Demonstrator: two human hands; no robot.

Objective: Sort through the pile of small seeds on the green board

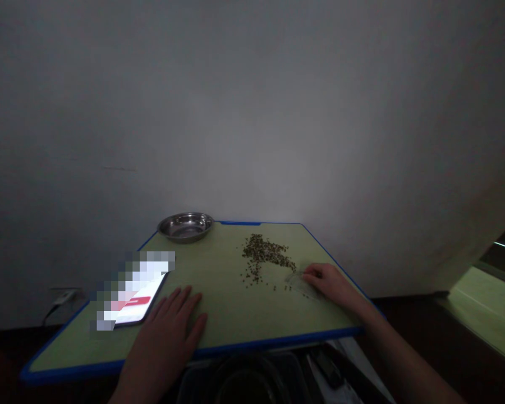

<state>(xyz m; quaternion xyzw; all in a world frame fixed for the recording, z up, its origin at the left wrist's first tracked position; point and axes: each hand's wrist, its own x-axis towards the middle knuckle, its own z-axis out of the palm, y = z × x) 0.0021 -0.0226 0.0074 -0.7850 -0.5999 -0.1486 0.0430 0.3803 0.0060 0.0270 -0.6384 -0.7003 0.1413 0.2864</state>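
Note:
Small dark brown grains or beans [263,251] lie in a loose heap at the middle of the light green table, with strays scattered toward its near side. My right hand [326,283] is at the right of the heap, thumb and fingers pinched at the edge of a see-through plastic piece [301,285] that lies low on the table. Whether this is a bag or a shallow dish, I cannot tell. A few grains are around it. My left hand [174,320] rests flat on the near left of the table, fingers stretched out, holding nothing.
A lit tablet [137,297], partly blurred out, lies left of my left hand. A shallow steel bowl [186,228] stands at the far left corner. The table [227,314] has a blue edge and meets a grey wall. Dark items sit below its near edge.

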